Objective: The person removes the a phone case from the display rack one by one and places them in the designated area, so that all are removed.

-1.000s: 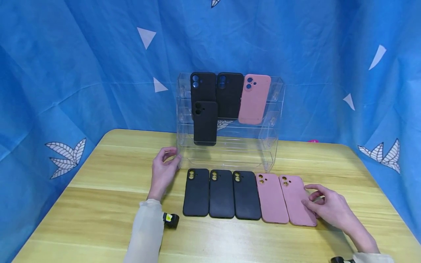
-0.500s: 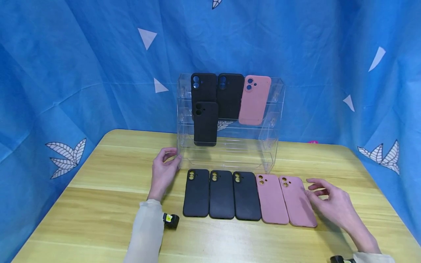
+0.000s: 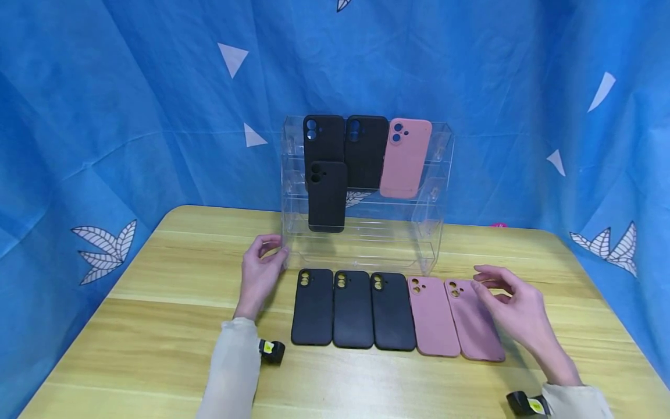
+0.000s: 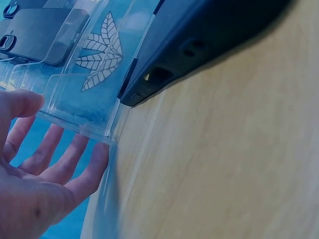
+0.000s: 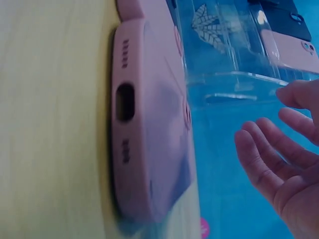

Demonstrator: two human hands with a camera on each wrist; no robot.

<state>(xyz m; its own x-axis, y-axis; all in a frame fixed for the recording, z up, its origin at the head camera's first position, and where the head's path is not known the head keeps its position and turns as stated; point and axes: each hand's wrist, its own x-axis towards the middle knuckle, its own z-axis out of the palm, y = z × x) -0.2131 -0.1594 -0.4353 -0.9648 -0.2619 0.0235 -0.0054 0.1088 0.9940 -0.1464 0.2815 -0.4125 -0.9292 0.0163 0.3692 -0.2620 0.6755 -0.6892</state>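
My left hand (image 3: 260, 267) holds the lower left edge of a clear display stand (image 3: 387, 244), its thumb on one side and fingertips at the side panel in the left wrist view. My right hand (image 3: 515, 302) is raised over the upper right edge of the rightmost pink phone case (image 3: 473, 320), its fingers loosely bent and holding nothing. In the right wrist view that case lies flat, apart from the fingers. Beside it in the row lie another pink phone case (image 3: 433, 320) and three black phone cases (image 3: 353, 311).
On the stand's upper tier lean two black cases (image 3: 369, 151) and a pink case (image 3: 405, 157). Another black case (image 3: 327, 198) stands one tier lower, at the left. Behind the wooden table (image 3: 173, 279) hangs a blue patterned cloth (image 3: 157, 87).
My right hand has come off the right edge of the rightmost pink case, lifting and shifting up and left toward its top. The left hand has stayed at the stand.
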